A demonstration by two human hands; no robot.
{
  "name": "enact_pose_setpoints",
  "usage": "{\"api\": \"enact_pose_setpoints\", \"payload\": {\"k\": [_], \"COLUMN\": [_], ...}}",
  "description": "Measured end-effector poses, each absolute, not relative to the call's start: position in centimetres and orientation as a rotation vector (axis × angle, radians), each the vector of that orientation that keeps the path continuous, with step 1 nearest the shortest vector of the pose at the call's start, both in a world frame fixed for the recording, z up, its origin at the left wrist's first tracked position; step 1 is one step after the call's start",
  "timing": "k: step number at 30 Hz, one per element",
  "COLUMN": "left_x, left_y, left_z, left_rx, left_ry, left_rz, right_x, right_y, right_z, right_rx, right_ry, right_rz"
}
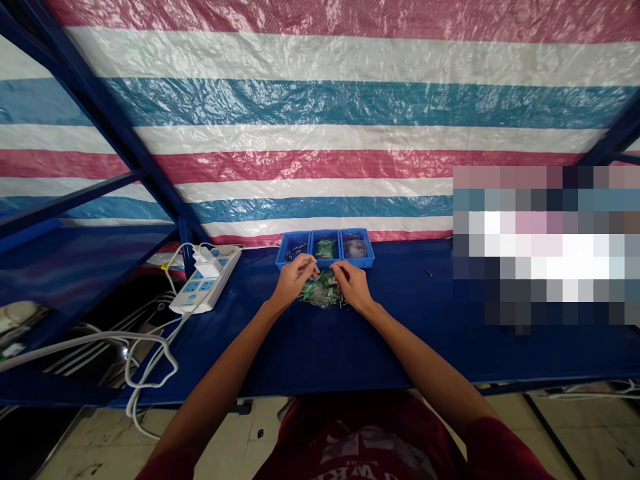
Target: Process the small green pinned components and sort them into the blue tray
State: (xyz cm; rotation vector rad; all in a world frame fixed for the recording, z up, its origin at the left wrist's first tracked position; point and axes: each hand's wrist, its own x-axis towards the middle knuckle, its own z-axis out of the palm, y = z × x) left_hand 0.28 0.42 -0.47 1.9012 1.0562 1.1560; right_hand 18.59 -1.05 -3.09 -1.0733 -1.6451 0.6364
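Note:
My left hand is over the left side of a pile of small green-tinted plastic packets, its fingers curled and pinched together. Facing it from the right, my right hand has thumb and fingertips closed in a pinch. Anything between the fingers is too small to make out. Just behind both hands stands a blue three-compartment tray. Thin dark pieces lie in its left compartment, green packets in the middle one, and clear plastic bags in the right one.
A white power strip with a plugged-in charger and looped white cables lies at the left on the blue table. A small dark piece lies at the right. Striped plastic sheeting hangs behind. A blurred-out area covers the far right.

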Motion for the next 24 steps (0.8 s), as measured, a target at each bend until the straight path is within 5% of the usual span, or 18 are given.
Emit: {"api": "enact_pose_setpoints", "payload": {"k": [8,24], "left_x": [-0.1,1.2], "left_y": [0.6,0.2], "left_z": [0.0,-0.6], "left_rx": [2.302,1.707], "left_ry": [1.091,1.062], "left_rz": [1.057,1.263], "right_x": [18.7,18.3], "right_y": [-1.2,-1.2], "right_z": [-2.8,-2.8], "right_rx": [-1.079,-1.014], "right_ry": [-1.639,-1.715], "right_rz": [0.617,0.644]}}
